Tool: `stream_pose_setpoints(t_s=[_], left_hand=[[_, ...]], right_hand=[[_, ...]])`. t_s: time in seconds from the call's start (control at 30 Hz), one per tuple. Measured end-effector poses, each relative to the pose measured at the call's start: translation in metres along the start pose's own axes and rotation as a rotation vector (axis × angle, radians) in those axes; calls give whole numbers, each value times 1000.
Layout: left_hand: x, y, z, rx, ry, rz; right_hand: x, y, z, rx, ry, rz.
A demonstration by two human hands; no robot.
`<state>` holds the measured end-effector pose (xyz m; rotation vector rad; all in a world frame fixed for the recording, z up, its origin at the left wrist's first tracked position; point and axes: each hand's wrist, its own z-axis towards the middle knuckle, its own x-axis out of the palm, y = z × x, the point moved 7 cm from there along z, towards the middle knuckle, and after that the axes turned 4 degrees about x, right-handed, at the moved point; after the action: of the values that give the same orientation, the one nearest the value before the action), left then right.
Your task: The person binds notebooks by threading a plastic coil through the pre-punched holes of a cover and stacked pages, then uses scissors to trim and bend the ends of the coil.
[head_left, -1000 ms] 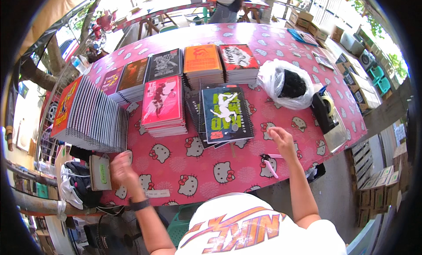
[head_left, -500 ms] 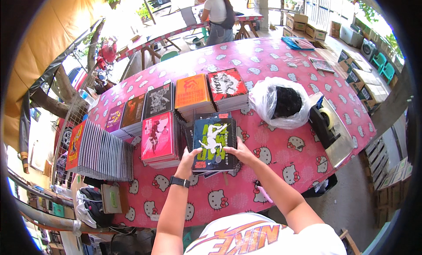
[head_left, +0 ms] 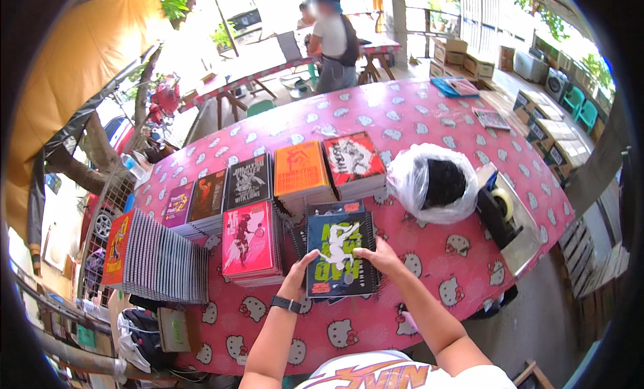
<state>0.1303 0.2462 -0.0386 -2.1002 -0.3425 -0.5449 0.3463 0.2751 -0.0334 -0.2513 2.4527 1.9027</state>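
Observation:
A dark blue spiral notebook (head_left: pixel 341 255) with green lettering and a white figure on its cover is between my two hands. My left hand (head_left: pixel 300 275) closes on its left edge. My right hand (head_left: pixel 381 258) grips the opposite, wire-bound side, thumb over the cover; the fingers below are hidden. Other notebooks (head_left: pixel 335 208) show beyond and beneath it; I cannot tell how many I hold. Left of my hands stands a pile of pink-covered notebooks (head_left: pixel 248 240). Behind are piles with orange (head_left: pixel 298 167), red (head_left: pixel 353 157) and black (head_left: pixel 247 181) covers.
A tall pile of spiral notebooks (head_left: pixel 161 258) stands at the table's left edge. To the right are a clear plastic bag (head_left: pixel 409 187) with something black inside and a black tape dispenser (head_left: pixel 498 213). Cardboard boxes (head_left: pixel 550 140) line the right. People (head_left: pixel 333 43) are at a farther table.
The view has shifted, so the table sits lower in the picture. My hands have brought the notebook slightly nearer and rightward of the pink pile, keeping their grip.

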Motion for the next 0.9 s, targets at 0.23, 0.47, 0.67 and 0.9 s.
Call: stream_pose_setpoints(t_s=[0.23,0.47,0.67,0.9], left_hand=[[60,-5,-40,210,164,118],[143,24,-99,246,602,277],[255,102,-131,132,1059,395],[359,123,-143,50,1495,684]], right_hand=[[-35,26,-87,-194,-264,213],[-85,25,-245,-133,-325,367],[-132,-35,-373,-155,-473,566],[-180,-59,-426,-215,-825,405]])
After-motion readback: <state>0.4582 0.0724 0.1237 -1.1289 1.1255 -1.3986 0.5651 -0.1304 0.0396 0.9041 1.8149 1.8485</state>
